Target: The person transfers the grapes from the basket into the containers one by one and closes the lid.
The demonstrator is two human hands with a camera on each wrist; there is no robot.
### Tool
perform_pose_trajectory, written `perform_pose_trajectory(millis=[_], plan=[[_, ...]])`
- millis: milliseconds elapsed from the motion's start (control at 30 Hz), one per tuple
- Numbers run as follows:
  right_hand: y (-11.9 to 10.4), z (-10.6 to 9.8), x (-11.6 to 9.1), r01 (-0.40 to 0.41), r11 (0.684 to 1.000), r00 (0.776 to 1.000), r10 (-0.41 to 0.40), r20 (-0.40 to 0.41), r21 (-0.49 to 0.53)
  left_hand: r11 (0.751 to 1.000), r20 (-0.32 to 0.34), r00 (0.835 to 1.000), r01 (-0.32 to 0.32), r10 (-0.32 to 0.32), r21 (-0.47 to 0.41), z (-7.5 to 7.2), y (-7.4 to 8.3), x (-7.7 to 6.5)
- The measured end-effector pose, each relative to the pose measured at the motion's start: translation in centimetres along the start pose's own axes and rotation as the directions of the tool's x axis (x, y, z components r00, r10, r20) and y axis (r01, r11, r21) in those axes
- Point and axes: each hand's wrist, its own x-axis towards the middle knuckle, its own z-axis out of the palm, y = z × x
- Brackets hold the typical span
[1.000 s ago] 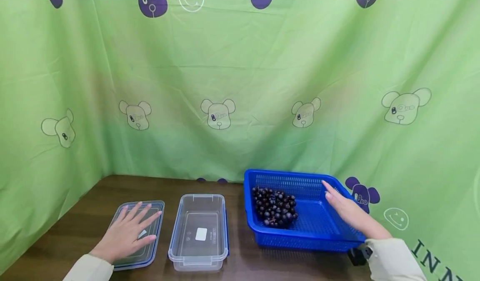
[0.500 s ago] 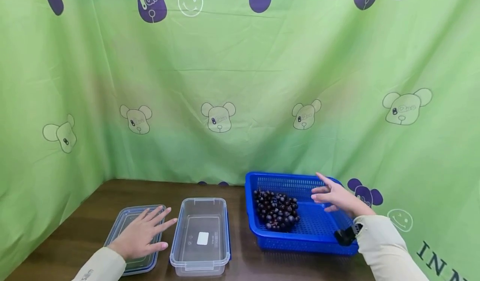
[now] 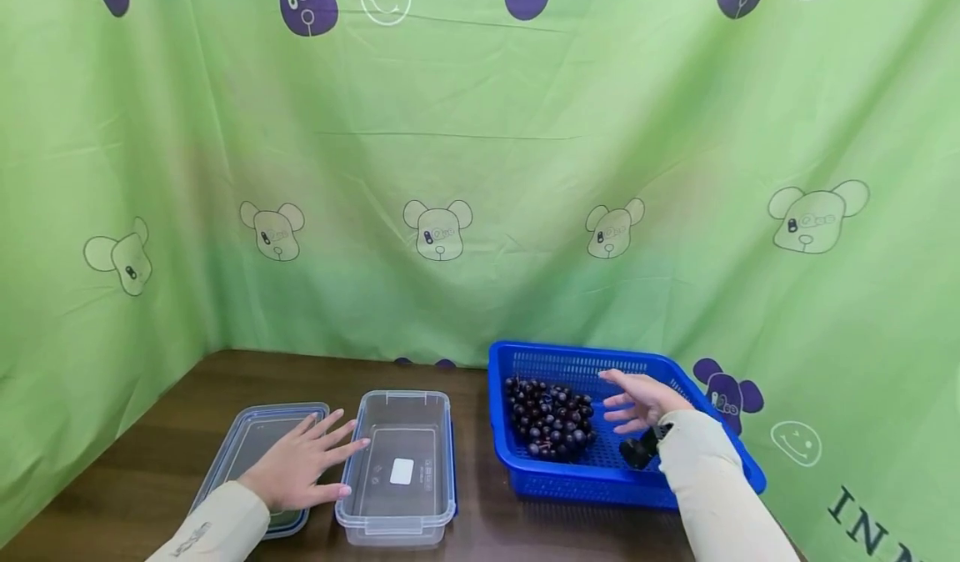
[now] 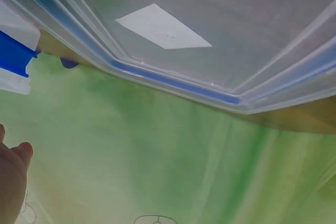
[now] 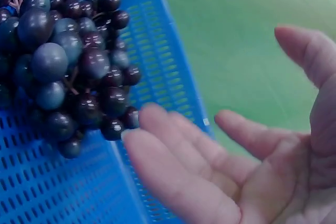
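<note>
A bunch of dark grapes (image 3: pixel 551 420) lies in the left part of a blue perforated basket (image 3: pixel 570 483). My right hand (image 3: pixel 641 402) is above the basket, to the right of the grapes. In the right wrist view, that hand (image 5: pixel 252 166) has spread fingers, apart from the grapes (image 5: pixel 79 66), and holds nothing. My left hand (image 3: pixel 303 466) extends with spread fingers over the gap between a clear lid (image 3: pixel 251 437) and a clear plastic box (image 3: pixel 401 441). Its fingertips overlap the box's left rim; contact cannot be told. The left wrist view shows the lid (image 4: pixel 173 80) close up.
Lid, box and basket stand in a row on a brown wooden table (image 3: pixel 300 374). A white label (image 3: pixel 402 471) shows on the box floor. A green printed curtain (image 3: pixel 450 153) hangs behind and at both sides of the table.
My right hand has moved left from the basket's right side to above its inside, towards the grapes. My left hand has shifted right, from over the lid towards the box.
</note>
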Motion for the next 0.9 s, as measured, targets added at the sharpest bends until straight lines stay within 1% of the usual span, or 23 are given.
perform_pose_trajectory(millis=[167,233,267,333,433,533,567,600,667,700,767,800,833,900], plan=[[-0.4,0.8,0.9,-0.032,0.996,0.999,0.031,-0.011,-0.087,1.000,0.043,0.999,0.024,-0.023,-0.020,-0.5,0.0,0.4],[-0.4,1.2,1.4,-0.063,0.991,0.998,0.061,-0.020,-0.119,0.999,0.048,0.998,0.032,-0.031,-0.026,-0.6,0.1,0.3],[-0.4,1.5,1.6,-0.074,0.990,0.997,0.071,-0.026,-0.122,0.999,0.050,0.998,0.038,-0.036,-0.033,-0.6,0.2,0.2],[-0.4,2.0,2.1,-0.068,0.990,0.998,0.065,-0.023,-0.127,0.997,0.049,0.997,0.054,-0.052,-0.051,-0.6,0.2,0.0],[-0.5,2.7,1.9,-0.061,0.993,0.998,0.058,-0.031,-0.103,0.995,0.038,0.997,0.069,-0.066,-0.074,-0.4,0.3,-0.2],[-0.1,2.9,2.0,-0.060,0.993,0.998,0.056,-0.040,-0.101,0.996,0.026,0.998,0.059,-0.058,-0.067,-0.4,0.4,-0.2],[0.1,2.8,2.5,-0.078,0.990,0.996,0.072,-0.052,-0.116,0.996,0.021,0.998,0.054,-0.053,-0.064,-0.4,0.4,-0.1],[0.7,2.6,3.4,-0.088,0.987,0.995,0.080,-0.060,-0.135,0.997,0.019,0.999,0.050,-0.049,-0.061,-0.4,0.4,-0.1],[2.5,1.6,6.0,-0.097,0.980,0.994,0.088,-0.062,-0.176,0.998,0.022,0.999,0.044,-0.043,-0.054,-0.3,0.4,-0.1],[3.8,1.0,7.9,-0.095,0.973,0.995,0.089,-0.037,-0.208,0.998,0.027,0.999,0.044,-0.043,-0.055,-0.3,0.5,-0.2],[6.7,-0.6,11.7,-0.059,0.961,0.997,0.072,0.037,-0.271,0.997,0.041,0.998,0.048,-0.046,-0.061,-0.2,0.5,-0.2],[8.0,-1.2,13.3,-0.039,0.959,0.996,0.061,0.071,-0.280,0.996,0.047,0.998,0.053,-0.050,-0.069,-0.2,0.5,-0.3],[9.2,-1.7,14.7,-0.017,0.955,0.993,0.051,0.108,-0.296,0.996,0.049,0.997,0.058,-0.054,-0.072,-0.1,0.5,-0.3],[10.5,-2.0,16.3,0.000,0.947,0.991,0.042,0.123,-0.323,0.995,0.051,0.997,0.065,-0.061,-0.080,0.0,0.5,-0.3]])
